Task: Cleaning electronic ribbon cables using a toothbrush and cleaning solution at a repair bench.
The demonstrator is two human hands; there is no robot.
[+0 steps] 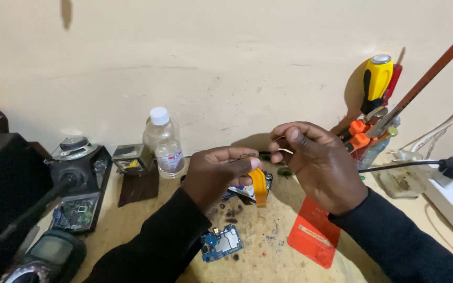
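A blue circuit board lay nearest, at 6 o'clock on the bench. Above it, the left hand was closed, pinching an orange flex cable so it hung free. At 3 o'clock of the cable, the right hand pinched a thin metal tool, fingers curled. A clear bottle stood at 11 o'clock, by the wall.

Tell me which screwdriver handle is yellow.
The big screwdriver standing highest in the tool holder by the wall; the handle behind it is red.
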